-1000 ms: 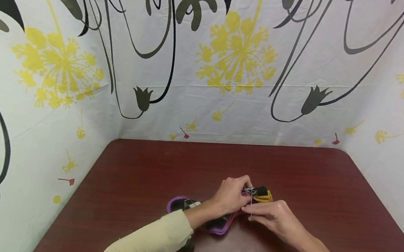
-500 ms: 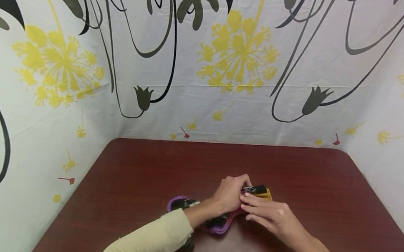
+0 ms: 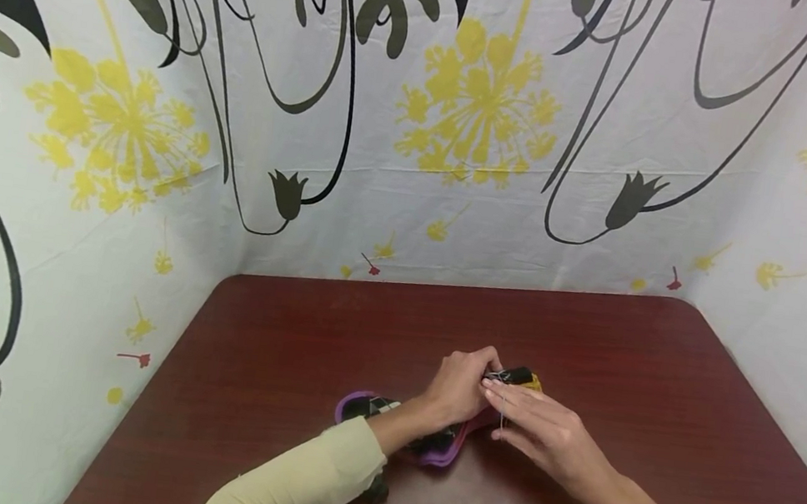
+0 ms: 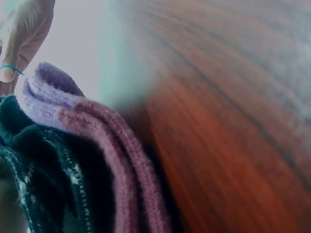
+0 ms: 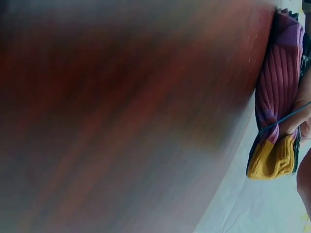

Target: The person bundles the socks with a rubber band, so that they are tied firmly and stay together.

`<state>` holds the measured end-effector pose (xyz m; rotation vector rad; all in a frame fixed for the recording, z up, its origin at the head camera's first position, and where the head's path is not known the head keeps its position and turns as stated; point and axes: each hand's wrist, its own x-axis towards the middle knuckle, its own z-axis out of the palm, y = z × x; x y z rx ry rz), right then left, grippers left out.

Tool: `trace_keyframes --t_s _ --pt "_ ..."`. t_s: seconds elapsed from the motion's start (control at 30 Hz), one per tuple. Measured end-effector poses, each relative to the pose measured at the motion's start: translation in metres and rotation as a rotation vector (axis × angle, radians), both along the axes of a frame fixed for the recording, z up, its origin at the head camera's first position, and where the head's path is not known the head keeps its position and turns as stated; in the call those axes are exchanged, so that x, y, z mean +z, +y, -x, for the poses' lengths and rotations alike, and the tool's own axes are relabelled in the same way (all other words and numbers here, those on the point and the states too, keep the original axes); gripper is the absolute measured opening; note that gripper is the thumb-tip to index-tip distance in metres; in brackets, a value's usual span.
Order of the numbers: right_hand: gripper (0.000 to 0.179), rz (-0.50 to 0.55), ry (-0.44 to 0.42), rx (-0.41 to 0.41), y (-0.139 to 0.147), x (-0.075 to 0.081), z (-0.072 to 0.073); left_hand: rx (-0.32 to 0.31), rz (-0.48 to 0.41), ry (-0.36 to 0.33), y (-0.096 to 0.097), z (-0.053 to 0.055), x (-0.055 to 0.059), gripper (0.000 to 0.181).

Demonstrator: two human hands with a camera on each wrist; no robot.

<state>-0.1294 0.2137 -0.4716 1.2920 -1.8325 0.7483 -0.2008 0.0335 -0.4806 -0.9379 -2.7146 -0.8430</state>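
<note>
A bundle of knitted socks (image 3: 440, 457) lies on the table, pink and purple ones folded together with dark patterned ones (image 4: 53, 165). Yellow cuffs (image 5: 272, 162) show at the far end. My left hand (image 3: 457, 389) grips the bundle just short of those cuffs. A thin string (image 5: 291, 115) crosses the bundle there and runs taut to my right hand (image 3: 551, 434). In the left wrist view, the string lies across the right thumb (image 4: 7, 74). The right fingertips reach the socks beside the left hand. Part of the bundle is hidden under the left forearm.
The socks rest on a dark reddish-brown table (image 3: 334, 327) with rounded far corners. White cloth (image 3: 377, 223) printed with flowers and stems stands around its back and sides. A dark sock end (image 3: 376, 491) pokes out below the left sleeve.
My right fingers have shifted slightly up and left onto the bundle, spreading away from the thumb with the string stretched. The left hand keeps its grip in about the same place.
</note>
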Motion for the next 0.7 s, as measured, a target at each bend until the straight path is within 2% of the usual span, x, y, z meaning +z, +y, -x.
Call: trace_keyframes --t_s 0.13,0.23,0.43,0.5,0.57,0.7 --pt "0.047 0.030 -0.017 0.002 -0.003 0.000 -0.004 -0.006 -0.010 0.010 0.000 -0.001 0.000 0.017" --pt "0.050 0.022 0.012 -0.051 -0.005 0.000 -0.006 -0.009 -0.018 0.022 0.000 -0.001 -0.001 0.015" --pt "0.067 -0.055 0.062 -0.316 -0.006 -0.005 -0.012 0.026 -0.013 0.044 0.000 -0.001 0.000 0.020" --pt "0.072 -0.092 0.033 -0.413 -0.005 -0.009 -0.016 0.035 -0.008 0.039 0.001 -0.001 0.001 0.022" --pt "0.077 -0.135 -0.030 -0.511 -0.005 -0.013 -0.020 0.043 -0.002 0.033 0.001 -0.002 0.001 0.022" --pt "0.081 -0.173 -0.130 -0.655 -0.007 -0.016 -0.029 0.047 0.004 0.030 0.001 -0.004 0.000 0.022"
